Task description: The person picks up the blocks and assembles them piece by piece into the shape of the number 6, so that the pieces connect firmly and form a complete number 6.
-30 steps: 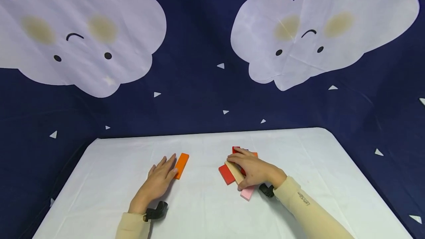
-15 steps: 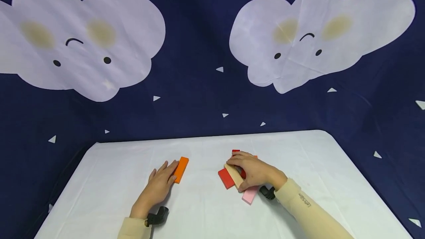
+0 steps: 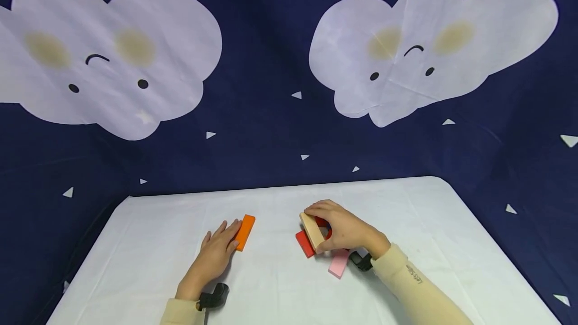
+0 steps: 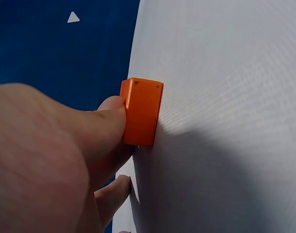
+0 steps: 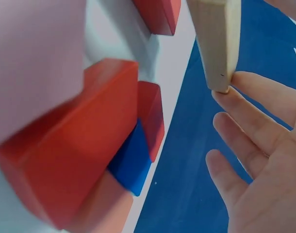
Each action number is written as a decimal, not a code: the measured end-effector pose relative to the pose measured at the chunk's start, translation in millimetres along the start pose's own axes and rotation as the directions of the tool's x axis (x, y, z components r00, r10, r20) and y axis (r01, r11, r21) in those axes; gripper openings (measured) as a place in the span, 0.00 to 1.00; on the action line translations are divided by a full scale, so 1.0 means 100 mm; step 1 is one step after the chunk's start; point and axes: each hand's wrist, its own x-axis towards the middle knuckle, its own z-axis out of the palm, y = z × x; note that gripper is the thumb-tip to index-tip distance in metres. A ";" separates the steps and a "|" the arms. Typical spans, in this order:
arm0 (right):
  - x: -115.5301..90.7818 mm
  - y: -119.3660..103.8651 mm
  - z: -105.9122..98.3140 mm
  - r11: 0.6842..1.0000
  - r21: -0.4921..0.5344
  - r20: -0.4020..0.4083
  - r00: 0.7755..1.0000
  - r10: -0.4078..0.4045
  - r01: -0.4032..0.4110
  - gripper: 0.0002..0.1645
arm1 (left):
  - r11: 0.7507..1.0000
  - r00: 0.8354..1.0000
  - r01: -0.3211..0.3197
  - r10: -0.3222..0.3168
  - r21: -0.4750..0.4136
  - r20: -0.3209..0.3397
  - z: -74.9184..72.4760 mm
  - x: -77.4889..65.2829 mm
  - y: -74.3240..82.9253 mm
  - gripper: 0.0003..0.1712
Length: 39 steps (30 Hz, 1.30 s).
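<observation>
My right hand (image 3: 345, 227) pinches a plain wooden block (image 3: 311, 232) between thumb and fingers, lifted and tilted above the pile. In the right wrist view, the fingertips meet the lower end of this wooden block (image 5: 217, 48). Below it lie a red block (image 3: 305, 244), a pink block (image 3: 338, 263) and, in the right wrist view, another red block (image 5: 90, 131) and a blue block (image 5: 133, 160). My left hand (image 3: 214, 255) lies on the table, with thumb and index finger touching the left side of an orange block (image 3: 245, 232).
A white cloth covers the table (image 3: 271, 290). Behind it hangs a dark blue curtain (image 3: 266, 129) with cloud prints. In the right wrist view, a salmon-coloured block (image 5: 102, 206) lies under the red one, partly hidden.
My right hand has raised the wooden block off the pile and shifted slightly left. My left hand stays by the orange block. The head view has tilted a little.
</observation>
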 end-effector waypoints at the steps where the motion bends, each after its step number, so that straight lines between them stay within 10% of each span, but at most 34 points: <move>1: 0.01 -0.01 0.01 1.000 -0.006 -0.006 1.000 -0.001 0.001 0.53 | 1.000 1.000 0.000 0.000 -0.004 0.000 0.00 -0.01 0.00 0.29; 39: 0.62 -0.32 0.20 0.993 -0.038 -0.155 0.982 0.109 -0.116 0.54 | 1.000 1.000 0.023 -0.023 -0.003 0.020 0.02 0.00 -0.02 0.30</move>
